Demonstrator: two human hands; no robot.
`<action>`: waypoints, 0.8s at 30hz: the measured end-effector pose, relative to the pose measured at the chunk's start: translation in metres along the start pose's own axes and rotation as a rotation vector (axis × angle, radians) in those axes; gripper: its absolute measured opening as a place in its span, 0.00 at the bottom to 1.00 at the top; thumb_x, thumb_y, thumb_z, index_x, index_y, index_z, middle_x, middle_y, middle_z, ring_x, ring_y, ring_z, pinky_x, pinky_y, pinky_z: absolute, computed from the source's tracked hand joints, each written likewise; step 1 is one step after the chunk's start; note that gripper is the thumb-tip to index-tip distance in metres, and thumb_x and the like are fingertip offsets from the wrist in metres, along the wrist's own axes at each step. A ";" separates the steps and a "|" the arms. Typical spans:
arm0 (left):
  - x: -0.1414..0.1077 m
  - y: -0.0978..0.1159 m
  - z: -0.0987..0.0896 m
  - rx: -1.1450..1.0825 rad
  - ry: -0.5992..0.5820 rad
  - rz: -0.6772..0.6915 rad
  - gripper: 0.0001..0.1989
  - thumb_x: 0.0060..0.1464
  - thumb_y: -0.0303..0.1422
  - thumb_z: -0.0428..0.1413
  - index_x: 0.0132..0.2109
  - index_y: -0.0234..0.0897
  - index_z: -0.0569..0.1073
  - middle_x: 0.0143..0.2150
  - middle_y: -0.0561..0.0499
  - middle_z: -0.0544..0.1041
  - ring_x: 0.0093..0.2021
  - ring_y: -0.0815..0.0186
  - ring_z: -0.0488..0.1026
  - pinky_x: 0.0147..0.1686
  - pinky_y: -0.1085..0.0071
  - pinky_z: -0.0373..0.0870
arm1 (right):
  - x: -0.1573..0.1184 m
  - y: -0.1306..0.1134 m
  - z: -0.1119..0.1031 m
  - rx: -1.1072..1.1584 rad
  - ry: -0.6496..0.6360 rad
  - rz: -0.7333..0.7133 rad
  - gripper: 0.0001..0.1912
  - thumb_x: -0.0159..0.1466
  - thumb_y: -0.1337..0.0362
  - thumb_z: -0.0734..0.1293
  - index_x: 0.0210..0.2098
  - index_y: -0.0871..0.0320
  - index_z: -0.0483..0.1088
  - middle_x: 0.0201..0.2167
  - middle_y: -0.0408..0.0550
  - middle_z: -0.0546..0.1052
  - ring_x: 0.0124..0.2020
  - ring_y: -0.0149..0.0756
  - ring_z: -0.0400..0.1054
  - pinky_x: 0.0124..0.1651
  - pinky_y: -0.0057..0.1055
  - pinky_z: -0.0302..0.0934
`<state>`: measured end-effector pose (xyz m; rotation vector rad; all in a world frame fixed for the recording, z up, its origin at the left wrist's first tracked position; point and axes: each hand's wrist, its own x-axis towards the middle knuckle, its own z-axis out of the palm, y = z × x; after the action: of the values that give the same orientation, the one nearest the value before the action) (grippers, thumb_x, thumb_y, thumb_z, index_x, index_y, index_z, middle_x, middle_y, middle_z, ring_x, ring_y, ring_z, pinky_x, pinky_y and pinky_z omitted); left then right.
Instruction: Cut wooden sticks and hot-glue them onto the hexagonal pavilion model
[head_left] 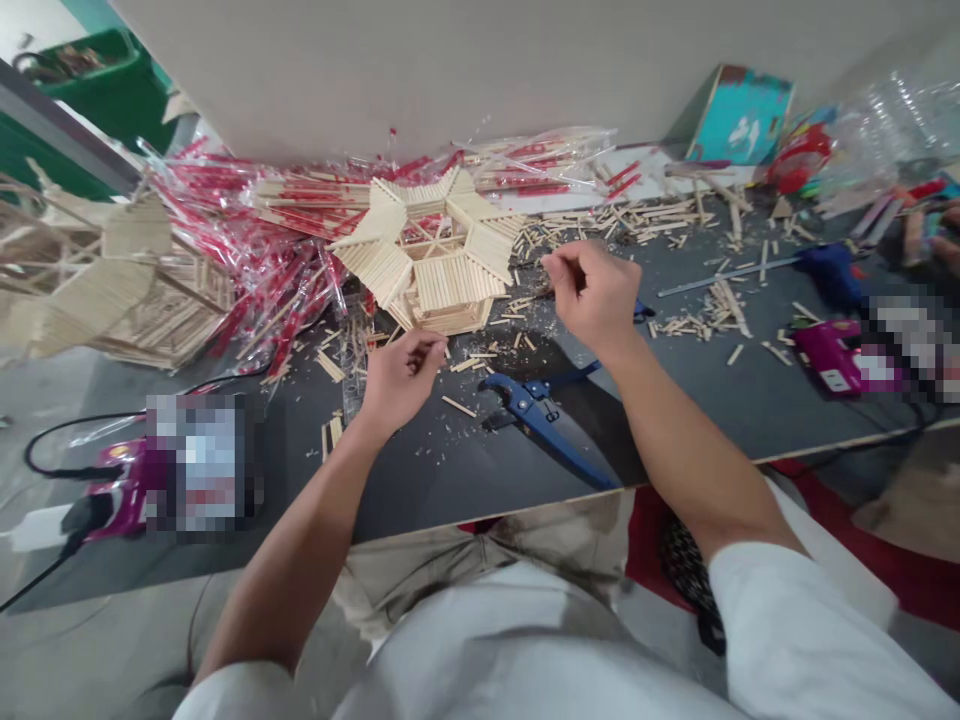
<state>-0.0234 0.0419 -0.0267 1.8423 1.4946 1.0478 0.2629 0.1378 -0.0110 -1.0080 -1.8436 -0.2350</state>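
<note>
A star-shaped structure of thin wooden sticks (448, 280) rests on the dark table. Just below its front left edge is my left hand (405, 378), its fingers curled together; whatever they hold, if anything, is too small to make out. To the right of the structure, my right hand (596, 290) is raised over scattered stick pieces, thumb and forefinger pinched, and any held item cannot be made out. Between my forearms lies a blue-handled cutter (551, 425) with its jaws apart. Short cut sticks (472, 362) are strewn around it.
Red-and-clear plastic packs of sticks (247, 215) line the back. Another stick structure (112, 280) stands at left. Purple power units sit left (127, 480) and right (844, 355), with cables. A blue glue gun (832, 275) lies at right, near a teal board (742, 118).
</note>
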 end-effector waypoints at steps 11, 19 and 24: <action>-0.003 -0.002 0.006 0.369 -0.147 0.206 0.11 0.72 0.37 0.53 0.51 0.41 0.79 0.47 0.47 0.82 0.45 0.60 0.79 0.41 0.67 0.71 | -0.013 -0.006 0.018 0.173 -0.189 0.071 0.12 0.75 0.62 0.65 0.46 0.55 0.82 0.44 0.52 0.86 0.44 0.44 0.82 0.49 0.40 0.75; -0.008 -0.012 0.015 0.545 -0.167 0.357 0.14 0.74 0.39 0.52 0.52 0.43 0.82 0.50 0.46 0.81 0.52 0.58 0.78 0.44 0.65 0.74 | -0.021 -0.015 0.024 0.250 -0.372 -0.089 0.14 0.76 0.63 0.63 0.50 0.58 0.81 0.45 0.53 0.83 0.39 0.38 0.78 0.43 0.34 0.70; -0.009 -0.012 0.016 0.646 -0.160 0.368 0.16 0.75 0.39 0.50 0.52 0.41 0.82 0.49 0.45 0.81 0.51 0.58 0.78 0.38 0.66 0.72 | -0.029 -0.015 0.030 0.274 -0.448 -0.173 0.12 0.74 0.63 0.66 0.47 0.54 0.83 0.51 0.52 0.80 0.40 0.38 0.77 0.42 0.35 0.69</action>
<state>-0.0173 0.0372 -0.0471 2.6560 1.5415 0.5669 0.2370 0.1295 -0.0455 -0.7497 -2.2965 0.1536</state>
